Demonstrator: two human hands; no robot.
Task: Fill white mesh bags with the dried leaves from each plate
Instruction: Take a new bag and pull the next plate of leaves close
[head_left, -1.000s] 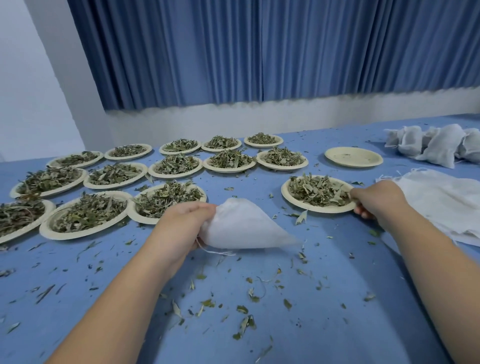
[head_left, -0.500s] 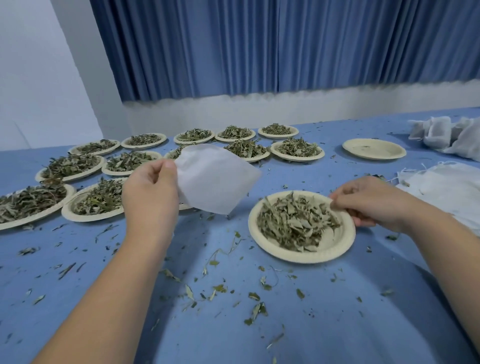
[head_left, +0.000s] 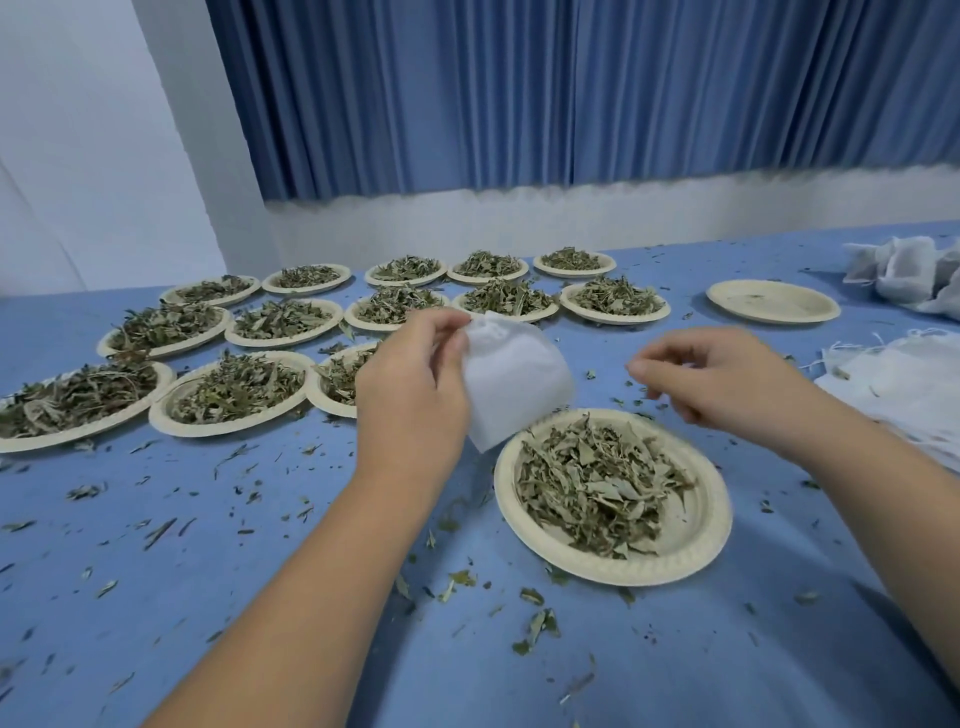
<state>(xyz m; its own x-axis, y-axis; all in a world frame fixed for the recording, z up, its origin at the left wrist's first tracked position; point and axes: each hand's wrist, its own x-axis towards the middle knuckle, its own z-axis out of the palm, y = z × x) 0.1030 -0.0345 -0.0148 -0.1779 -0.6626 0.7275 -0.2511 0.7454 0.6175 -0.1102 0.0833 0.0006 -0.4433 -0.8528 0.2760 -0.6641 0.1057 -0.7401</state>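
My left hand (head_left: 413, 387) pinches the top edge of an empty white mesh bag (head_left: 514, 382) and holds it in the air above the table. Just below and right of the bag sits a cream plate (head_left: 696, 551) heaped with dried leaves (head_left: 597, 483). My right hand (head_left: 722, 382) hovers above the plate's far edge, fingers loosely curled and holding nothing, a short gap away from the bag.
Several more plates of dried leaves (head_left: 234, 389) fill the left and far side of the blue table (head_left: 260, 597). An empty plate (head_left: 772, 301) lies at the far right. Filled bags (head_left: 904, 270) and a pile of flat bags (head_left: 904, 384) lie at the right edge. Leaf crumbs litter the table.
My right hand dragged the plate of leaves toward me, then let go and rose toward the bag. My left hand lifted the bag off the table and brought it over the plate.
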